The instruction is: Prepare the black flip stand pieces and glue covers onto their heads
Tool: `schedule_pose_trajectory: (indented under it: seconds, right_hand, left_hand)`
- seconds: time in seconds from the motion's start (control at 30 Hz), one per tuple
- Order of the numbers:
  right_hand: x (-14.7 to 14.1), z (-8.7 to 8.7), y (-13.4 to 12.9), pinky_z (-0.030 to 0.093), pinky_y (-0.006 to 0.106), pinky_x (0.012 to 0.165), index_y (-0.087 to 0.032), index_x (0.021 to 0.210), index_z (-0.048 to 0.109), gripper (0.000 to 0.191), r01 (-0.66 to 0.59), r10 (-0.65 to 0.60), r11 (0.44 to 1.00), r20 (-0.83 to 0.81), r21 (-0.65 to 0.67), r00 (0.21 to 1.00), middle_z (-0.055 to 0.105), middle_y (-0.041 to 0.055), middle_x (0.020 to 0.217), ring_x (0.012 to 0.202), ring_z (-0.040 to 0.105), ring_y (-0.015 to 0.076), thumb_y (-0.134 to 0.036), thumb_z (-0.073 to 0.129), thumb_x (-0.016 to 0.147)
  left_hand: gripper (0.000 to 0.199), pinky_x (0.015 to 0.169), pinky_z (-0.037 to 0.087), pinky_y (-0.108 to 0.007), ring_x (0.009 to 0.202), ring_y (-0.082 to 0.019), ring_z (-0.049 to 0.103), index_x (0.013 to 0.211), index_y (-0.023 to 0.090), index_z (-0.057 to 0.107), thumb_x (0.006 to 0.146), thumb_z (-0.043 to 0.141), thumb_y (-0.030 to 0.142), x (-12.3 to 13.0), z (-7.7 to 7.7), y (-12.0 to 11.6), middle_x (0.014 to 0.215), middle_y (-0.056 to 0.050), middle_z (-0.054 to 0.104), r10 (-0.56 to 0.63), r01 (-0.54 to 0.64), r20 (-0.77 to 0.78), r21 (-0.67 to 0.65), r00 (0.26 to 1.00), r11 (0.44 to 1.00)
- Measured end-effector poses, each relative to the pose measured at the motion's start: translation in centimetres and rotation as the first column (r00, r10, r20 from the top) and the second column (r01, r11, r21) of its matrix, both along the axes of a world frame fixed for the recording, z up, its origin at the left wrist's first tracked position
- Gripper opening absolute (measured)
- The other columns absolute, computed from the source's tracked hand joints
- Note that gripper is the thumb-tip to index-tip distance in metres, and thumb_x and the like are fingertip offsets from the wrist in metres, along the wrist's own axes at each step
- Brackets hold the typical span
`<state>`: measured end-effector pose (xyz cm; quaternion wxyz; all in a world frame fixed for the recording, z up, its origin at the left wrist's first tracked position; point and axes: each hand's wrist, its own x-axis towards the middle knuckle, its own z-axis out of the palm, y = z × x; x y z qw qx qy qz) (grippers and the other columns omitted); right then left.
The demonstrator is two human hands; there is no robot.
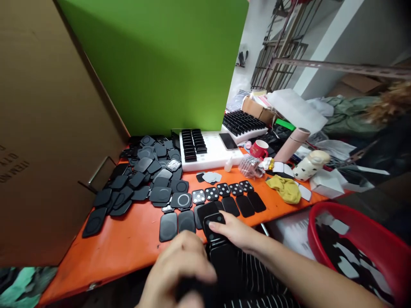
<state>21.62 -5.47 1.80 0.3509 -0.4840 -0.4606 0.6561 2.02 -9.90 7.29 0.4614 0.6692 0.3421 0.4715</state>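
My right hand [229, 231] grips a black folding pad [214, 233] over the table's front edge, thumb on its upper panel. My left hand [181, 271], blurred by motion, is in front of and to the left of that pad with curled fingers; a dark shape lies under them, too smeared to name. Beyond my hands, unfolded black pads [245, 206] stand in a row, several of their upper panels showing light dots. A large heap of black pads [160, 194] covers the left part of the orange table [135, 248].
At the back, a white foam tray [212, 160] holds black pieces and a phone [227, 141]. To the right are a red mug [259, 148], a pink bottle [293, 145], a yellow cloth [285, 188] and a red basin [327, 207]. Cardboard [48, 128] stands at the left.
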Motion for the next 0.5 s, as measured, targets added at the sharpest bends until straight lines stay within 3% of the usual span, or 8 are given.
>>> schedule_pose_trajectory:
  seconds: [0.03,0.07,0.1,0.17,0.23,0.33,0.4,0.5]
  right_hand:
    - [-0.3,-0.3,0.3,0.045,0.033,0.078,-0.015,0.095,0.06,0.031,0.024,-0.024,1.0,-0.029,-0.013,0.999,0.065,0.0038,0.092,0.085,0.059,0.0189,-0.039,0.063,0.075]
    - [-0.6,-0.6,0.5,0.045,0.034,0.078,-0.015,0.096,0.06,0.032,0.048,-0.049,0.999,-0.056,-0.021,0.997,0.065,0.0044,0.092,0.085,0.059,0.0193,-0.04,0.062,0.075]
    - [-0.9,-0.9,0.8,0.045,0.034,0.079,-0.015,0.097,0.06,0.033,0.073,-0.075,0.997,-0.082,-0.028,0.994,0.065,0.005,0.094,0.087,0.059,0.0198,-0.04,0.062,0.075]
    - [-1.5,-1.6,1.3,0.044,0.035,0.082,-0.016,0.098,0.06,0.033,0.119,-0.123,0.992,-0.123,-0.039,0.985,0.066,0.0058,0.096,0.09,0.059,0.0207,-0.04,0.062,0.076]
    - [-2.0,-2.2,1.8,0.044,0.036,0.084,-0.015,0.099,0.06,0.034,0.136,-0.142,0.99,-0.162,-0.048,0.976,0.066,0.0065,0.097,0.093,0.059,0.0217,-0.04,0.062,0.076]
    - [-2.4,-3.0,2.1,0.044,0.037,0.085,-0.016,0.1,0.059,0.036,0.16,-0.173,0.984,-0.21,-0.077,0.962,0.066,0.0071,0.098,0.094,0.059,0.0224,-0.043,0.06,0.077]
    - [-2.4,-3.3,2.3,0.044,0.036,0.085,-0.017,0.1,0.058,0.036,0.173,-0.183,0.983,-0.188,-0.065,0.965,0.065,0.0073,0.099,0.095,0.059,0.0224,-0.046,0.056,0.079]
    - [-1.9,-3.8,2.4,0.043,0.035,0.088,-0.018,0.104,0.057,0.037,0.114,-0.111,0.99,-0.038,0.087,0.993,0.063,0.0083,0.103,0.099,0.057,0.0225,-0.047,0.051,0.083]
  left_hand:
    - [0.015,0.068,0.051,-0.031,0.075,-0.019,0.061,0.084,0.028,0.065,0.08,0.053,0.036,0.4,-0.8,0.7,0.08,-0.003,0.066,0.04,-0.043,-0.029,-0.09,0.999,0.995]
    - [0.017,0.072,0.051,-0.03,0.085,-0.02,0.062,0.09,0.028,0.065,0.08,0.053,0.036,0.7,-1.9,1.3,0.091,-0.003,0.067,0.141,-0.152,-0.061,-0.27,0.988,0.951]
    - [0.025,0.08,0.05,-0.032,0.096,-0.022,0.06,0.099,0.028,0.063,0.079,0.054,0.04,0.9,-3.2,1.6,0.103,-0.003,0.066,0.171,-0.187,-0.076,-0.435,0.982,0.881]
    - [0.038,0.092,0.045,-0.035,0.107,-0.025,0.055,0.107,0.026,0.061,0.074,0.058,0.045,1.3,-5.7,1.8,0.114,-0.005,0.062,0.179,-0.189,-0.077,-0.596,0.981,0.78]
    - [0.045,0.096,0.041,-0.038,0.11,-0.027,0.054,0.11,0.025,0.059,0.072,0.06,0.048,1.6,-7.8,1.8,0.12,-0.007,0.059,0.253,-0.236,-0.066,-0.641,0.965,0.731]
    - [0.06,0.098,0.04,-0.039,0.113,-0.027,0.051,0.119,0.023,0.052,0.067,0.064,0.05,2.5,-9.6,2.0,0.126,-0.01,0.054,0.346,-0.271,-0.031,-0.687,0.938,0.674]
    - [0.067,0.099,0.038,-0.039,0.118,-0.028,0.048,0.121,0.022,0.05,0.062,0.069,0.047,3.4,-10.2,2.3,0.127,-0.011,0.054,0.308,-0.207,0.014,-0.712,0.951,0.671]
    - [0.061,0.101,0.036,-0.04,0.119,-0.03,0.046,0.113,0.021,0.057,0.058,0.073,0.043,4.3,-10.7,2.9,0.124,-0.01,0.057,0.293,-0.193,0.021,-0.708,0.956,0.68]
